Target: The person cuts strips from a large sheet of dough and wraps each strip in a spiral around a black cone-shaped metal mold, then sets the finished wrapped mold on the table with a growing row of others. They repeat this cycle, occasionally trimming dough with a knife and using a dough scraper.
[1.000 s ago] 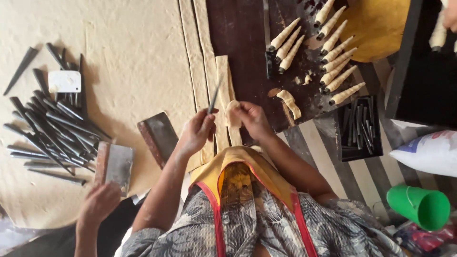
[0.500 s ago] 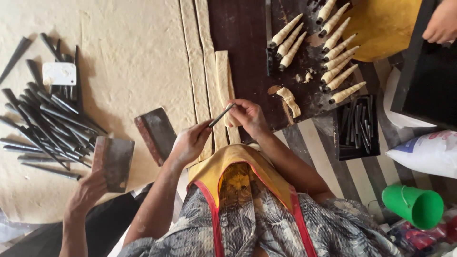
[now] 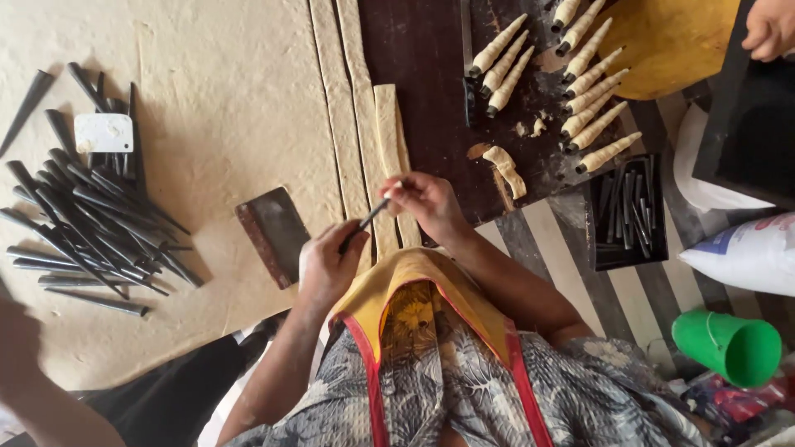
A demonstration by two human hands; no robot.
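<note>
Above the dough strip [image 3: 386, 132] on the bench [image 3: 207, 124], you are pinching a cone mold [image 3: 366, 220] in both grips, left hand [image 3: 327, 265] and right hand [image 3: 426, 199]; be keeping it level.

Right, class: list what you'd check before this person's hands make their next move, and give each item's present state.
1. Mould gripped in the left hand: ok.
2. Right hand pinching the mould's tip: ok.
3. Dough strip lying flat, running under the right hand: ok.
4. Strip end caught on the tip: cannot tell, the fingers hide it.
5. Bare room on the board beside the wrapped cones: ok.
6. Spare moulds piled on the left-hand side: ok.
</note>
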